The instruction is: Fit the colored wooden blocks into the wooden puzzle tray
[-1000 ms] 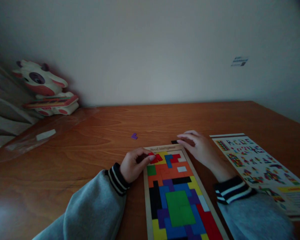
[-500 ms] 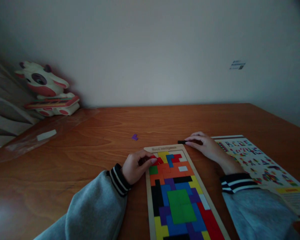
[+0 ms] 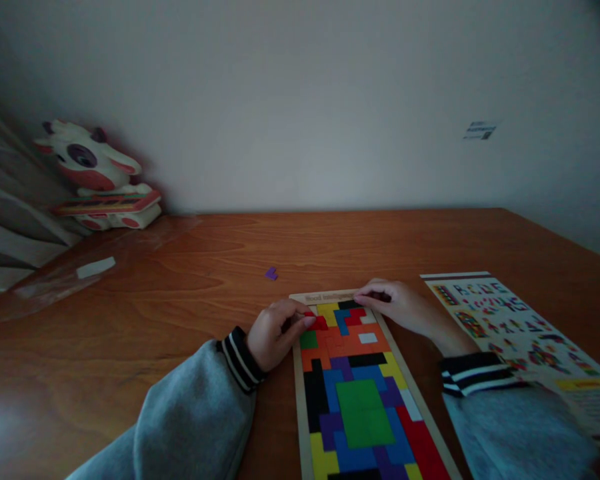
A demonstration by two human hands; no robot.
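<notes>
A wooden puzzle board point(image 3: 300, 400) lies before me, mostly filled with coloured block-shaped pieces. My left hand point(image 3: 280, 331) is closed at its upper left, pinching a red puzzle piece point(image 3: 320, 323) between thumb and fingers. At the top right of the board, my right hand point(image 3: 393, 303) is closed on a black puzzle piece point(image 3: 349, 305), which lies along the top edge of the filled area. Below it sit yellow, blue and red pieces. Near the top right, a pale gap point(image 3: 367, 338) shows among the orange pieces.
A purple piece point(image 3: 271, 273) lies on the table point(image 3: 205, 267) beyond the board. To the right is a printed pattern sheet point(image 3: 510, 333). A cow-shaped toy keyboard point(image 3: 110, 200) stands at the back left, with a white strip point(image 3: 96, 267) taped nearer.
My right hand has moved left and nearer with the black piece, from beyond the board's corner onto its top row. My left hand stays nearly in place with the red piece.
</notes>
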